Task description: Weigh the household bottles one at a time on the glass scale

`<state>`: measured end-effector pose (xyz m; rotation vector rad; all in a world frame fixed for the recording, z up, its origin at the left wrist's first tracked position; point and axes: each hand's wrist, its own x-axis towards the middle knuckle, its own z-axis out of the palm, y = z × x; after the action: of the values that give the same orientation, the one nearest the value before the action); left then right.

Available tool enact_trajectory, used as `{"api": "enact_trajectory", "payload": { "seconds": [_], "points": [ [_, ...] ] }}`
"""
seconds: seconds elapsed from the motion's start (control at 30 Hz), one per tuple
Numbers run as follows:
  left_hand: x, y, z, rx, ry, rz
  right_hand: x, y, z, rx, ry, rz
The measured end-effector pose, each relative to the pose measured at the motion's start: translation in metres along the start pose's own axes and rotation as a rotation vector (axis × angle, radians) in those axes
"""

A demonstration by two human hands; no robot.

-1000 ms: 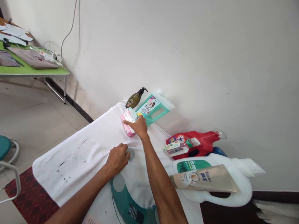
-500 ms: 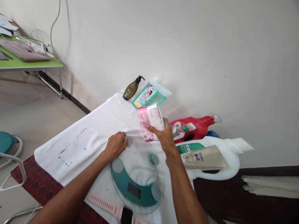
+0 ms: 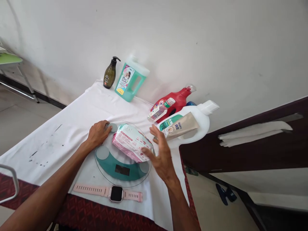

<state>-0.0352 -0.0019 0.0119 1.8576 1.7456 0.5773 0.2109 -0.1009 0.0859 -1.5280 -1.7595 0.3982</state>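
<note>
A white cloth (image 3: 79, 114) spreads under everything in front of me, with the round glass scale (image 3: 110, 167) on it near my side. Beyond the scale, to the right, lies the white detergent jug (image 3: 204, 123), with the red detergent bottle (image 3: 179, 98) just beside it. The green Pao dudu jug (image 3: 131, 81) stands upright near the wall. The pink-and-white soft packet (image 3: 132, 142) is over the scale's glass, slanting across its right part; I can't tell if it rests there fully. My right hand (image 3: 161, 157) is at its right end, fingers spread and thumb held apart, against the wrapper. My left hand (image 3: 98, 133) lies at the scale's far left rim, fingers close together by a round pad; whether they pinch it, I can't tell. The beige Rejoice tube (image 3: 184, 126) leans over the white jug. The dark pump bottle (image 3: 110, 76) stands left of the green jug. The pink smartwatch (image 3: 116, 193) lies just below the scale, and the small clear bottle (image 3: 159, 111) overlaps the red one.
</note>
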Motion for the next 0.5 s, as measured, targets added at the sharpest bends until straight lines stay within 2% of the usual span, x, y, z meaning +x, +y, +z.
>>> {"api": "enact_trajectory", "payload": {
  "seconds": [0.1,0.2,0.33,0.4,0.5],
  "points": [
    [0.0,0.001,-0.001,0.006,-0.001,0.001,-0.017,0.021,-0.012,0.119,0.292,0.194],
    [0.0,0.002,-0.003,0.004,0.007,0.007,-0.037,0.055,-0.004,0.197,0.432,0.339],
    [0.001,0.001,-0.003,-0.006,0.021,0.018,-0.054,0.093,0.017,0.255,0.48,0.468],
    [0.002,0.001,-0.003,-0.017,0.031,0.016,-0.055,0.102,0.021,0.278,0.456,0.502],
    [0.003,0.0,-0.002,-0.027,0.046,-0.006,-0.054,0.104,0.018,0.233,0.375,0.478]
  ]
}}
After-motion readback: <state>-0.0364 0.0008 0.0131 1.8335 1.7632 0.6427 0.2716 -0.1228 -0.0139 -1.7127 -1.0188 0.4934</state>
